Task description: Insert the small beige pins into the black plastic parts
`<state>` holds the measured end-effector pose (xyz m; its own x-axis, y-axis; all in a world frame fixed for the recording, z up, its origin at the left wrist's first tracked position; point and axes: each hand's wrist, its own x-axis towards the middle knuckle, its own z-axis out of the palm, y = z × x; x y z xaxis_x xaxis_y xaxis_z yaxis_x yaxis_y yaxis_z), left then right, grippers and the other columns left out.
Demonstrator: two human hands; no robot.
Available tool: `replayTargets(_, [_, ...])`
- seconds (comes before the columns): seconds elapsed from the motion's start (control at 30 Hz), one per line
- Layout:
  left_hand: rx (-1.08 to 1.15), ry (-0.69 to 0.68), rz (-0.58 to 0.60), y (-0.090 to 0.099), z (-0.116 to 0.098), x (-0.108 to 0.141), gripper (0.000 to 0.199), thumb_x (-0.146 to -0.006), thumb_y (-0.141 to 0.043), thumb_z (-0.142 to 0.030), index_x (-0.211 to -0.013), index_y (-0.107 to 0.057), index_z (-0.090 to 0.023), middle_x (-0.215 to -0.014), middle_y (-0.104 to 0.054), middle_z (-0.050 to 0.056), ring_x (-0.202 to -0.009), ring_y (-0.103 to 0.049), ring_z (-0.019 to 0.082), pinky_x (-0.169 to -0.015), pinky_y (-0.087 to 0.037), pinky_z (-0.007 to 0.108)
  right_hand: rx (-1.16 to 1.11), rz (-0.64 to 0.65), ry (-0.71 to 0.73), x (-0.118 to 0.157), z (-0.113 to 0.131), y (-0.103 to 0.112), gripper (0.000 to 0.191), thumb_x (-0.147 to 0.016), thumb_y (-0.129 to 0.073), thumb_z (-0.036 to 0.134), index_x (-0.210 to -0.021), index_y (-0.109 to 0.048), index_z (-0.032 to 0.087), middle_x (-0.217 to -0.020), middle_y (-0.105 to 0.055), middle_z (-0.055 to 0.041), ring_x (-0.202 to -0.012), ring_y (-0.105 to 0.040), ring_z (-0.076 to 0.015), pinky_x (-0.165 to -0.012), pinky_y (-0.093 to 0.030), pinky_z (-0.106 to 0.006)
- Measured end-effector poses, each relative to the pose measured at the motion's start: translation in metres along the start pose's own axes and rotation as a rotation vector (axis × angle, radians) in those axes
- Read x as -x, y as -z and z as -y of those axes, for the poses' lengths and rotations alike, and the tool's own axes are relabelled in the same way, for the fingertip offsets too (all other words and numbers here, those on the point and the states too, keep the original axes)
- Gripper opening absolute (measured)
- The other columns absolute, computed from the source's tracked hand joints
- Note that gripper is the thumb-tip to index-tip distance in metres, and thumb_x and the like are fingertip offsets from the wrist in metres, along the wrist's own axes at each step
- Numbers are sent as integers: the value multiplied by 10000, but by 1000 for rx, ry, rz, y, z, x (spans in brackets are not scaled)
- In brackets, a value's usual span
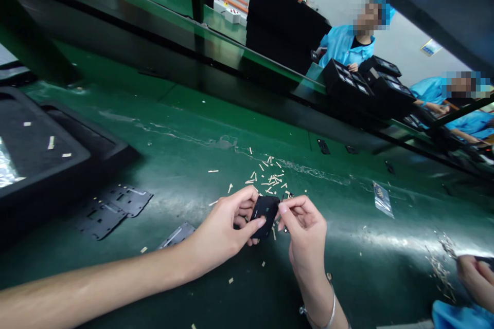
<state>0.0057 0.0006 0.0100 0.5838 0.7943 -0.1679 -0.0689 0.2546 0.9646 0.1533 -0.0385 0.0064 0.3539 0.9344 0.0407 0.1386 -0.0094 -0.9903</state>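
My left hand (235,226) grips a small black rectangular plate (265,214) with cut-outs, thumb on its face and fingers curled behind. At the plate's upper right edge, my right hand (303,221) is closed in a pinch of thumb and index finger. Whatever sits in that pinch is too small to make out. Many short pale strips (272,180) lie scattered on the green table (173,128) just beyond both hands. Behind my left forearm is a dark grey flat panel (178,235), partly hidden.
Black foam trays (57,144) stand at the left, beside dark cut-out panels (116,208). A clear plastic bag (383,199) lies to the right. Another person's hand (476,277) works at the right edge, near a pile of bits (442,264). Co-workers in blue sit beyond the dark rail.
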Motion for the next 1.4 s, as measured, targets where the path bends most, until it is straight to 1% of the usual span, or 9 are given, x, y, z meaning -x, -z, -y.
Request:
replayTargets(0.33, [25, 0, 8, 0, -1, 2, 158, -776, -545, -210, -739, -394, -185, -675, -505, -45, -583, -521, 84, -516, -524, 206, -43, 8, -6, -1, 1, -1, 99, -752, -630, 224, -686, -574, 176, -591, -553, 32, -475, -487, -73, -445, -408, -180])
replayTargets(0.6, [118, 26, 23, 0, 2, -2, 180, -763, -572, -208, -753, -395, -177, -743, -582, -13, -583, -558, 93, -488, -503, 199, -104, 128, -81, -9, 6, 6, 137, -799, -583, 316, -863, -571, 195, -656, -593, 9, -541, -538, -95, -429, -373, -174])
replayTargets(0.7, [168, 31, 41, 1, 2, -3, 207, -746, -603, -219, -758, -402, -173, -742, -598, -9, -555, -567, 93, -468, -500, 197, -152, 220, -105, -13, 7, 10, 140, -788, -596, 322, -825, -564, 191, -609, -561, 24, -497, -491, -83, -421, -359, -175])
replayTargets(0.8, [258, 39, 137, 3, 3, -4, 257, -738, -635, -245, -769, -391, -169, -749, -622, 4, -510, -580, 90, -452, -499, 195, -179, 308, -148, -14, 6, 14, 182, -732, -657, 319, -720, -536, 184, -570, -524, 37, -447, -447, -68, -396, -340, -171])
replayTargets(0.9, [379, 59, 337, 6, 6, -5, 301, -737, -650, -287, -806, -383, -165, -828, -648, 50, -465, -594, 100, -407, -477, 191, -243, 425, -173, -12, 6, 16, 262, -684, -689, 379, -679, -514, 184, -565, -503, 41, -406, -419, -58, -357, -306, -168])
replayTargets(1.0, [393, 73, 477, 9, 9, -7, 302, -750, -632, -326, -850, -401, -160, -894, -649, 87, -462, -598, 112, -407, -477, 217, -293, 446, -130, -9, 8, 15, 269, -680, -690, 387, -678, -511, 187, -589, -488, 44, -398, -414, -52, -349, -292, -167])
replayTargets(1.07, [263, 23, 387, 9, 8, -7, 297, -749, -632, -306, -919, -430, -170, -897, -642, 66, -593, -626, 137, -497, -500, 238, -236, 378, -55, -6, 8, 14, 210, -714, -668, 339, -694, -525, 187, -620, -499, 34, -430, -441, -59, -372, -314, -174])
replayTargets(1.2, [-240, -162, 23, 8, 2, -3, 544, -644, -728, -267, -1118, -463, -254, -1007, -608, 27, -940, -567, 198, -737, -481, 282, -11, 246, 105, -1, 8, 10, 129, -756, -624, 269, -689, -553, 185, -637, -516, 15, -495, -474, -86, -440, -370, -210])
replayTargets(1.4, [-557, -313, -81, 6, 2, 6, 463, -765, -605, -246, -1204, -459, -262, -1111, -583, 43, -931, -563, 210, -809, -460, 322, -20, 227, 161, 5, 5, 4, 94, -751, -615, 250, -691, -562, 201, -637, -524, 6, -614, -494, -139, -553, -398, -256])
